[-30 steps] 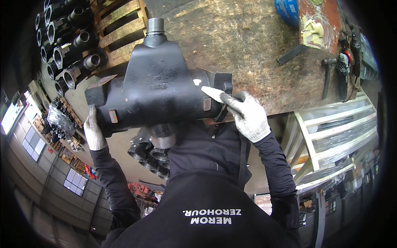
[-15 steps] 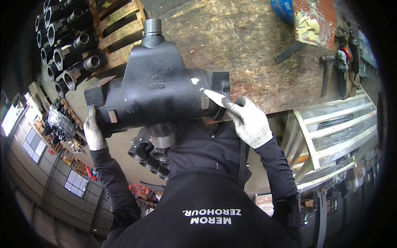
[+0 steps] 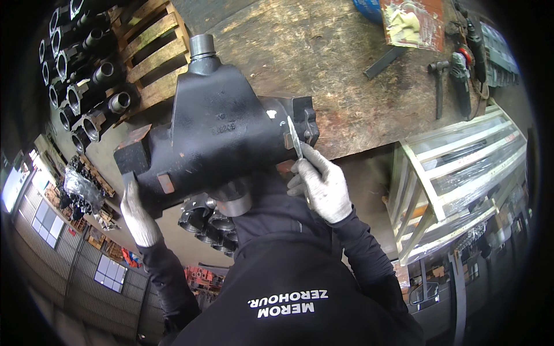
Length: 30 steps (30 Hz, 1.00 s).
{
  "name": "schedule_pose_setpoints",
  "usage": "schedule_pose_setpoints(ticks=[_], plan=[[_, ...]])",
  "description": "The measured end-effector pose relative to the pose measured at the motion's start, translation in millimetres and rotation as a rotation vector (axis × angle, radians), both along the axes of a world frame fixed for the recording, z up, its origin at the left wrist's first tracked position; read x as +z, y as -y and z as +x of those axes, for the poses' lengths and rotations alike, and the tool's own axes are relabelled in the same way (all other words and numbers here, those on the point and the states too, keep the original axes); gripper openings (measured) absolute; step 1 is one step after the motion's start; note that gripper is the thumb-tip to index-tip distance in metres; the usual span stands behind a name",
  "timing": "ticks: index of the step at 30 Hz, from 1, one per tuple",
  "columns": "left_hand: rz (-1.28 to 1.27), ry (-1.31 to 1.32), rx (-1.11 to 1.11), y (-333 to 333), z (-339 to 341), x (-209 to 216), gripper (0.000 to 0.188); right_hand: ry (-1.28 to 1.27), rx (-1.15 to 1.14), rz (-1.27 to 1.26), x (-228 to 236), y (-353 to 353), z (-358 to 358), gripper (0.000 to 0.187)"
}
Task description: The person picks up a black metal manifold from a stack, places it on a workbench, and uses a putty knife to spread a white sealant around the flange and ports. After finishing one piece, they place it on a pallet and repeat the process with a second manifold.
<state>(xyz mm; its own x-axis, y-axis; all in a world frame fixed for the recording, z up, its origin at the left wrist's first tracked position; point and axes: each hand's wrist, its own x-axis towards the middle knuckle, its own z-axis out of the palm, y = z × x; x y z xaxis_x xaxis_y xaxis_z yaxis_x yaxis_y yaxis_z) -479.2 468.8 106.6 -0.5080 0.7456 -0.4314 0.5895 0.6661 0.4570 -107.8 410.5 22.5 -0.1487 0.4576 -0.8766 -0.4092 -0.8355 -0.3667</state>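
Note:
A large black cast-metal housing lies across the near left of the table, a bare metal pipe stub at its far end and another stub below. Cream filler is dabbed near its right end. My left hand, in a white knit glove, grips the housing's left end; its thumb is hidden. In my gloved right hand is a putty knife, held by the handle. Its blade, whitish with filler, is seen nearly edge-on over the right end of the housing; whether it touches cannot be told.
On the worn wooden table stand a board with cream filler, a blue container, a dark metal bar, a hammer and an angle grinder. A wooden crate stands right; pallet and castings left.
My right hand has drawn nearer and left, turning the putty knife so its blade points away from me. The housing appears slightly tilted as the view shifts. My left hand stays at its end.

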Motion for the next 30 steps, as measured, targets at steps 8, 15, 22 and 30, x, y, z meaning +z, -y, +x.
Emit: schedule_pose_setpoints(ticks=[8,15,22,30], plan=[[-0.054,0.233,-0.061,12,89,52,0.045,0.065,-0.087,0.011,-2,21,10,0.05],[-0.065,0.328,-0.153,24,132,61,0.051,0.609,0.128,0.179,-17,32,3,0.04],[-0.015,0.338,-0.173,41,143,58,0.05,0.797,0.214,0.281,-16,23,-1,0.045],[0.044,0.403,-0.076,43,164,55,0.046,1.334,-0.017,0.482,-86,-20,80,0.057]])
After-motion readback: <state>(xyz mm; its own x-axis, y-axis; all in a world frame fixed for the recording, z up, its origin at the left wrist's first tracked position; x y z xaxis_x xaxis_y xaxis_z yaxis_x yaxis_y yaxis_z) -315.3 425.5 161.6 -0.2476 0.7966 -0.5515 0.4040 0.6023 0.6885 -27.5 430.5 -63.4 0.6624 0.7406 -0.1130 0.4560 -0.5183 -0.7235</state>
